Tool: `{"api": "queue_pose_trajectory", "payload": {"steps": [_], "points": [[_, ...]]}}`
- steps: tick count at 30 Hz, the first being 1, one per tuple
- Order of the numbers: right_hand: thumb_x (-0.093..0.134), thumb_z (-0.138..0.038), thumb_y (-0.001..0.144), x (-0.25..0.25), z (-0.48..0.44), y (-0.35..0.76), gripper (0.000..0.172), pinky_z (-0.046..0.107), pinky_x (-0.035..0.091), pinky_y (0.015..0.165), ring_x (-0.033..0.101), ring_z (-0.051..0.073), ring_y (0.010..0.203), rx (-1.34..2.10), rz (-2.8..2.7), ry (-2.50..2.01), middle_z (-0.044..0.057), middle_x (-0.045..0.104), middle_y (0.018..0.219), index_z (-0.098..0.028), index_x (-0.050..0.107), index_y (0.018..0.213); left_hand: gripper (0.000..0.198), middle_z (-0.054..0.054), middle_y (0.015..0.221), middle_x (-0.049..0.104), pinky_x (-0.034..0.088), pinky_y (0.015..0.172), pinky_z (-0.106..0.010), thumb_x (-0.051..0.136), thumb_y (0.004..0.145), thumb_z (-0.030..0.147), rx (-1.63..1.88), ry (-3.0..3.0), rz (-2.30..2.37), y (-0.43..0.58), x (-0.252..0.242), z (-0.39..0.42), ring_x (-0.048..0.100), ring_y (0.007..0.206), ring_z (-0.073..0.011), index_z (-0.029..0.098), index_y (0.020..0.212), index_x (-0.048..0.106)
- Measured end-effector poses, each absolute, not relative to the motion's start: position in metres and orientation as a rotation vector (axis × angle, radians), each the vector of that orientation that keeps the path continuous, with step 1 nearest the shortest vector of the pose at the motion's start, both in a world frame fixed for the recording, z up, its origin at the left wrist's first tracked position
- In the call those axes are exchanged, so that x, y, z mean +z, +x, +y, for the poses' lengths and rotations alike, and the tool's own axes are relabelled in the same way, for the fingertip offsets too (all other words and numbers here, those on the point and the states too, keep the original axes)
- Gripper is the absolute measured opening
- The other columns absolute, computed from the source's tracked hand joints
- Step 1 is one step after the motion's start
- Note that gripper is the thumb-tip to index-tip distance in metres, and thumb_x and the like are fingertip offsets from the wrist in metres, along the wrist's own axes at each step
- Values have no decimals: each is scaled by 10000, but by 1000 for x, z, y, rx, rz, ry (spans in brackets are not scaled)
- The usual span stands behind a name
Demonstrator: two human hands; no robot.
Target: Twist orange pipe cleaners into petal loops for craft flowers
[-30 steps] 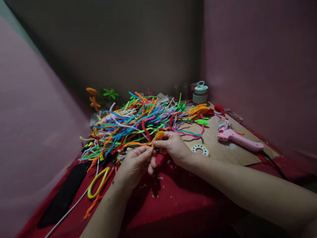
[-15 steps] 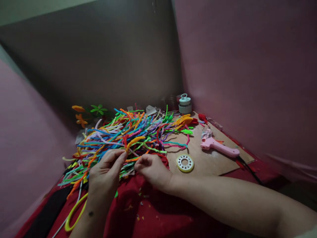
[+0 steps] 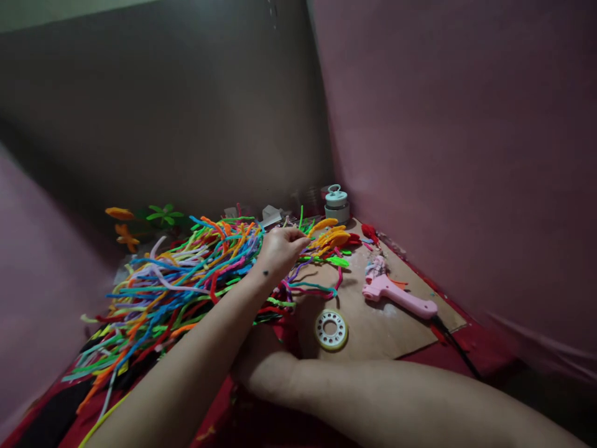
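Note:
My left hand [image 3: 283, 247] reaches across a heap of colourful pipe cleaners [image 3: 186, 274]. Its fingers are pinched at the near end of an orange looped pipe cleaner [image 3: 325, 223], right beside several similar orange loops [image 3: 336, 238] on the board. Lower down, my right hand [image 3: 263, 361] is over the red cloth at the heap's near edge. My left forearm and shadow hide its fingers, so what they hold, if anything, does not show.
A pink hot glue gun [image 3: 401, 298] and a roll of tape [image 3: 331, 330] lie on a brown board [image 3: 377, 336]. Behind stands a pale blue lidded jar [image 3: 336, 205] by the walls. Orange and green pipe-cleaner flowers [image 3: 164, 214] are at the back left.
My left hand has moved forward and right with the orange loop, from near my right hand to the other orange loops. My right hand has lowered toward me. The view has shifted slightly.

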State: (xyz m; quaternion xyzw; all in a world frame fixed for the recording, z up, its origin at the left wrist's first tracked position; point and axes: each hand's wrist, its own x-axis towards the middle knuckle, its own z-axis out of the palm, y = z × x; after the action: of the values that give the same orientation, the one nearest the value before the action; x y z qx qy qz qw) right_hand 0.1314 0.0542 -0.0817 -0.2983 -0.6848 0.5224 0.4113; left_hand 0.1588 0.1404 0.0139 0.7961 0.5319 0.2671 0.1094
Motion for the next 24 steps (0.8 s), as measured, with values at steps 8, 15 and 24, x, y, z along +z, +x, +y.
{"api": "queue_pose_trajectory", "payload": {"steps": [8,15,24], "points": [[580,-203,668,-77,64,128,249,375,461,722,570,283,921,1323,-1739,-761,23,699,875,-268,656,896,226,-92,699,693,410,644,-259,547,721,230,603,2489,1665,189,-14,197,603,694,-184,126,801,732],[461,-258,772,-80,68,128,245,357,469,782,556,248,1008,1357,-1641,-794,-13,697,910,-264,639,942,233,-106,782,703,418,689,-267,520,714,208,478,2596,1666,192,-28,213,621,776,-210,163,809,728],[507,-240,799,-79,65,128,199,352,462,763,565,258,982,1456,-1616,-748,9,680,963,-271,656,926,218,-110,903,661,418,734,-276,487,758,190,535,2704,1613,187,-13,187,600,838,-208,158,838,687]]}}
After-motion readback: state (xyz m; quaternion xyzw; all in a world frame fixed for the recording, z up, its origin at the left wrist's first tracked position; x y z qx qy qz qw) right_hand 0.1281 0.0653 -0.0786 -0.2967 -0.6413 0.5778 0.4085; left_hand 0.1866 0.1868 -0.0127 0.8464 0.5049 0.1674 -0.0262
